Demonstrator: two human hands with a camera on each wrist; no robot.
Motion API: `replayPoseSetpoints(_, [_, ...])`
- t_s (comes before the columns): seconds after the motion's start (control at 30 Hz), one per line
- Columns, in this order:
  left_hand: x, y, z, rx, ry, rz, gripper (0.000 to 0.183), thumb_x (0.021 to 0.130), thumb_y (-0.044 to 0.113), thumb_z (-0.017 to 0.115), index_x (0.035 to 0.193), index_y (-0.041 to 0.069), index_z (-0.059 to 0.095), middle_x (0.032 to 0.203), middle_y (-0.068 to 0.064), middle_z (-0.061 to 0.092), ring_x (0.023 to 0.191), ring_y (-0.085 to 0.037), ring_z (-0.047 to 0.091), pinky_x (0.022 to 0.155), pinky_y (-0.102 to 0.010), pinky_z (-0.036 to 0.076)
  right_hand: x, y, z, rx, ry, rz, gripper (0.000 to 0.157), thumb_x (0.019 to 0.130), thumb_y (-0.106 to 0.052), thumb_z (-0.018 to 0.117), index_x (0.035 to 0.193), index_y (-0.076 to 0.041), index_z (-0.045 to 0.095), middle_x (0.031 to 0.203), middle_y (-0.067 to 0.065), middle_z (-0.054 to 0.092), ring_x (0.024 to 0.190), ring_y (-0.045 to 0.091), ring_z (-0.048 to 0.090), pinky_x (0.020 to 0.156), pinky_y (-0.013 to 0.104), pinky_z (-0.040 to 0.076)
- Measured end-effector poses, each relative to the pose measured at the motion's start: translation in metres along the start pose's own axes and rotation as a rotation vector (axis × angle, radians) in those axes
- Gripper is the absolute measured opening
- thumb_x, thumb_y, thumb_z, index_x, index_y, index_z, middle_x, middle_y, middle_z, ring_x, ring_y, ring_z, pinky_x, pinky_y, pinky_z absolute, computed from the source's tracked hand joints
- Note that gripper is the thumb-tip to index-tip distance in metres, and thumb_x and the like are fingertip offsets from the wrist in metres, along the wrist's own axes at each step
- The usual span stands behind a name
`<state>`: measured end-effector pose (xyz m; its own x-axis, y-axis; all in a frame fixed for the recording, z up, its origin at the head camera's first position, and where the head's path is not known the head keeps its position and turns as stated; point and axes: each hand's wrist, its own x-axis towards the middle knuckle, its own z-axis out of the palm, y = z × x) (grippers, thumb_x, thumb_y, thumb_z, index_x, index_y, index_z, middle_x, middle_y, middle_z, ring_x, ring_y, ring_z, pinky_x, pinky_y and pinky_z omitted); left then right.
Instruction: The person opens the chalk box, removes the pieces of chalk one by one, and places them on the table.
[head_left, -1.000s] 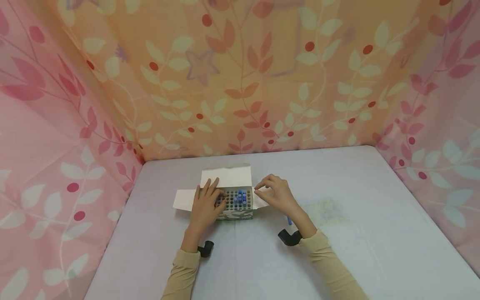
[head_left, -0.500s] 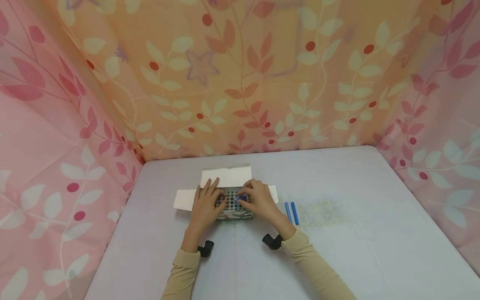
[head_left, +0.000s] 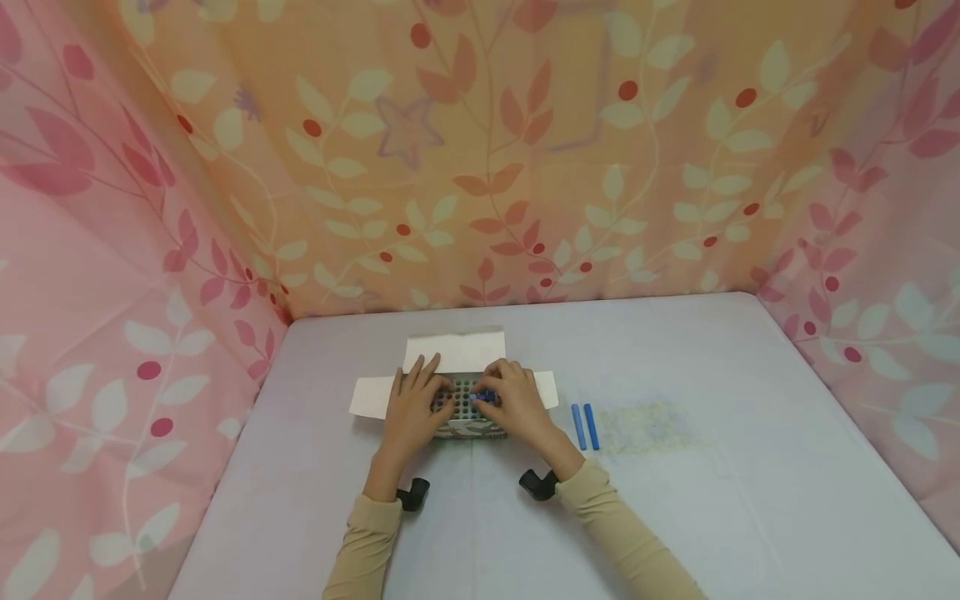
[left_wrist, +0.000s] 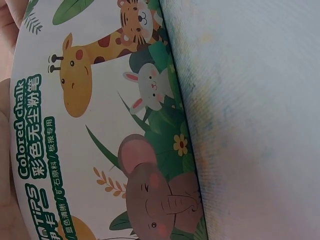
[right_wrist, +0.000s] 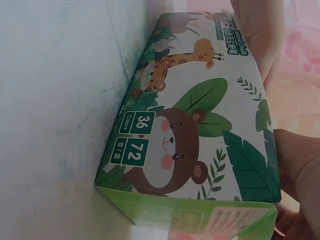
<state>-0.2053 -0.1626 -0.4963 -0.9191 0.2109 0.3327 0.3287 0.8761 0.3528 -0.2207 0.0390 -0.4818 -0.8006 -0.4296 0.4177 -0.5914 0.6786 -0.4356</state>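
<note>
A printed box of colored chalk point(head_left: 471, 429) stands on the table with its lid raised and side flaps spread; its animal-printed side fills much of both wrist views. Upright chalk ends show in rows inside. My left hand point(head_left: 408, 412) rests over the box's left end, two fingers stretched toward the lid point(head_left: 457, 350), thumb and forefinger spread above the rows. At the right end my right hand point(head_left: 519, 404) has thumb and fingertips close around a blue chalk stick point(head_left: 478, 398), pinching it among other blue ones. Its lower part is hidden in the box.
Two blue chalk sticks point(head_left: 585, 427) lie side by side on the table, right of the box. Beyond them is a chalk-stained patch point(head_left: 647, 427) on the white cloth. A leaf-patterned curtain point(head_left: 480, 167) encloses the back and sides.
My right hand has come from the box's right side to over the blue chalk ends, uncovering both loose sticks. The left hand keeps its place on the box.
</note>
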Motion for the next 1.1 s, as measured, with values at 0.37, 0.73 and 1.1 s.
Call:
replayPoseSetpoints(0.37, [0.001,-0.001,0.003,0.007,-0.033,-0.029,0.014,0.085,0.038,0.059,0.094,0.028,0.061,0.151,0.003,0.03,0.142,-0.023,0.016,0.117,-0.05,0.004,0.0,0.0,-0.002,0.105,0.088,-0.036,0.013,0.078,-0.024,0.075,0.087,-0.018,0.068,0.102,0.003,0.055,0.085,0.02,0.051,0.075,0.04,0.042])
replayPoseSetpoints(0.73, [0.002,0.0,0.0,-0.008,-0.028,-0.036,0.013,0.084,0.036,0.059,0.09,0.025,0.06,0.15,0.001,0.033,0.142,-0.024,0.018,0.117,-0.049,0.001,0.006,-0.002,-0.017,0.169,0.183,-0.061,0.013,0.08,-0.022,0.073,0.09,-0.016,0.067,0.099,0.001,0.056,0.084,0.018,0.052,0.078,0.041,0.044])
replayPoseSetpoints(1.1, [0.001,-0.001,0.001,-0.007,-0.015,-0.031,0.011,0.084,0.035,0.059,0.088,0.025,0.058,0.149,0.001,0.033,0.141,-0.025,0.019,0.117,-0.049,0.003,-0.002,0.006,-0.041,0.41,0.316,-0.02,0.014,0.081,-0.015,0.071,0.094,-0.013,0.068,0.102,0.004,0.057,0.094,0.019,0.053,0.085,0.04,0.044])
